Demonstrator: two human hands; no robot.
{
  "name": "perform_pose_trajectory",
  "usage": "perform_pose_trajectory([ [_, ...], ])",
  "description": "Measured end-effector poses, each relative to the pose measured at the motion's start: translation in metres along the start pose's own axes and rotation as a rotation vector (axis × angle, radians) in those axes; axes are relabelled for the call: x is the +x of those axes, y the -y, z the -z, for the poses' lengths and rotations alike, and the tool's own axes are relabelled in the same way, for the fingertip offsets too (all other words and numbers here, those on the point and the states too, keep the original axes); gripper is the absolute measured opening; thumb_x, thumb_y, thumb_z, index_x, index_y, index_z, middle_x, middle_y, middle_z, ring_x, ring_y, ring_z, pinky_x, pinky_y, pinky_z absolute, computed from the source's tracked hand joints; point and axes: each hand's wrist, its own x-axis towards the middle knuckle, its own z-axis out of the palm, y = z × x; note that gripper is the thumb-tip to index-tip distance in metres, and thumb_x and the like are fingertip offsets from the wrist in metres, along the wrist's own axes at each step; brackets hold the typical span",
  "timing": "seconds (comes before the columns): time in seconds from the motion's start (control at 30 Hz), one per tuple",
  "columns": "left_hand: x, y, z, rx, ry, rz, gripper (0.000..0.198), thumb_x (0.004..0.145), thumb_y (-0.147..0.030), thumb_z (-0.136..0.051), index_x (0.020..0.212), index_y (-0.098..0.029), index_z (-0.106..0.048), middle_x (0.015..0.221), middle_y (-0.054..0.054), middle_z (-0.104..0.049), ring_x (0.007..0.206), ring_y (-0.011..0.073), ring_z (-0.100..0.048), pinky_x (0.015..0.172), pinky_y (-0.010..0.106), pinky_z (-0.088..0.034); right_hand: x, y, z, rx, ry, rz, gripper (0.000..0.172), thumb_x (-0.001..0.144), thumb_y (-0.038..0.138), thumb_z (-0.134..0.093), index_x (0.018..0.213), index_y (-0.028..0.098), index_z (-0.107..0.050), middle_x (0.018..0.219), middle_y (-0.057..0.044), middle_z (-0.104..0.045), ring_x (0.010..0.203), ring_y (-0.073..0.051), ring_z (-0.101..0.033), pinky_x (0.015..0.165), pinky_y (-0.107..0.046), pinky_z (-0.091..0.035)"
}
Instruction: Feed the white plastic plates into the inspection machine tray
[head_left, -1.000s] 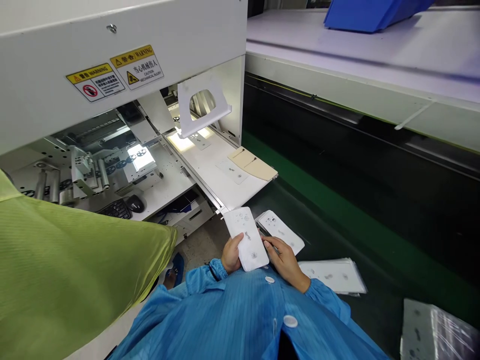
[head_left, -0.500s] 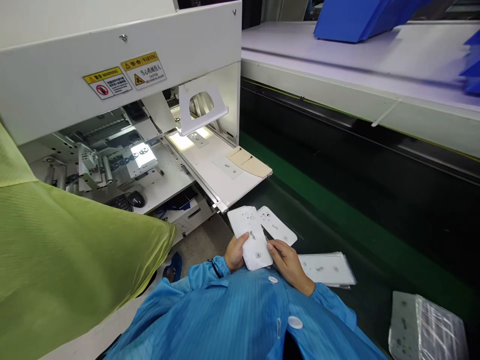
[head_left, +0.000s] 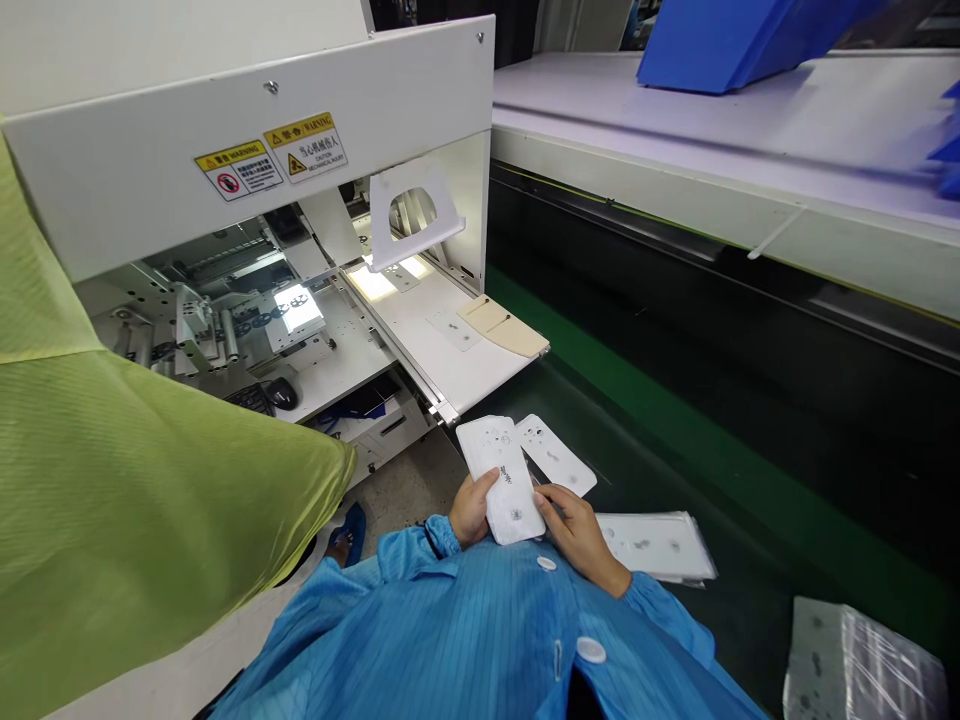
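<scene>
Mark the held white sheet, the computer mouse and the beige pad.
Held white sheet [head_left: 513, 482], head view: printed face, near middle.
Computer mouse [head_left: 282, 393], head view: top shell.
Beige pad [head_left: 511, 333], head view: upper face.

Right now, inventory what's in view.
Rounded printed card stack: 1, white, centre
Rounded cards: count unclear, white, right of stack
Flat printed sheet pile: 1, white, farther right
Plastic-wrapped pack: 1, grey, lower right
Belt conveyor: 1, white, centre
Curved flat plate: 1, beige, on conveyor
Printed sheets: 2, grey, on conveyor
Boxy machine: 1, white, upper left
Plastic bins: 2+, blue, upper right
Draped cloth: 1, yellow-green, left
Left-hand fingers: 1 set, bare, gripping stack
Right-hand fingers: 1 set, bare, at stack edge
</scene>
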Motion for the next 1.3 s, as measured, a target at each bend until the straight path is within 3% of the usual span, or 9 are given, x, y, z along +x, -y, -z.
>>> perform_pose_trajectory([
  [0.27, 0.0026, 0.0, 0.0007, 0.01, -0.002, 0.002, 0.05, 0.057, -0.034, -0.075, 0.096, -0.006, -0.064, 0.087, 0.018, -0.071, 0.104, 0.0361, -0.06, 0.096, 0.05, -0.042, 0.0021, 0.0013, 0.0, 0.003, 0.011, -0.005, 0.035, 0.09, 0.044, -0.043, 0.094, 0.02, -0.068, 0.091, -0.008, -0.069, 0.082, -0.021, -0.064, 0.074, -0.034, -0.052],
  [0.47, 0.0057, 0.0008, 0.0017, 0.017, -0.074, -0.025, 0.048, 0.054, -0.032, -0.078, 0.093, -0.007, -0.064, 0.083, 0.015, -0.072, 0.102, 0.0354, -0.061, 0.095, 0.05, -0.043, 0.0025, 0.0001, 0.0008, 0.007, 0.002, -0.009, 0.033, 0.09, 0.043, -0.043, 0.093, 0.021, -0.068, 0.091, -0.007, -0.069, 0.083, -0.021, -0.064, 0.074, -0.034, -0.052],
  [0.7, 0.0059, 0.0008, -0.0008, 0.019, -0.039, -0.007, 0.036, 0.061, -0.032, -0.073, 0.086, -0.007, -0.065, 0.085, 0.017, -0.072, 0.103, 0.0353, -0.06, 0.096, 0.05, -0.043, 0.0047, 0.0012, 0.0019, 0.003, -0.004, -0.016, 0.034, 0.089, 0.045, -0.043, 0.09, 0.02, -0.067, 0.089, -0.008, -0.069, 0.081, -0.021, -0.064, 0.073, -0.034, -0.052],
  [1.3, 0.0062, 0.0008, -0.0035, 0.022, -0.03, 0.0, 0.045, 0.056, -0.035, -0.077, 0.088, -0.007, -0.063, 0.077, 0.016, -0.072, 0.099, 0.0357, -0.063, 0.093, 0.05, -0.045, 0.004, -0.0001, 0.0023, 0.012, 0.0, -0.011, 0.032, 0.089, 0.044, -0.044, 0.09, 0.02, -0.067, 0.088, -0.007, -0.069, 0.081, -0.021, -0.064, 0.073, -0.034, -0.053],
])
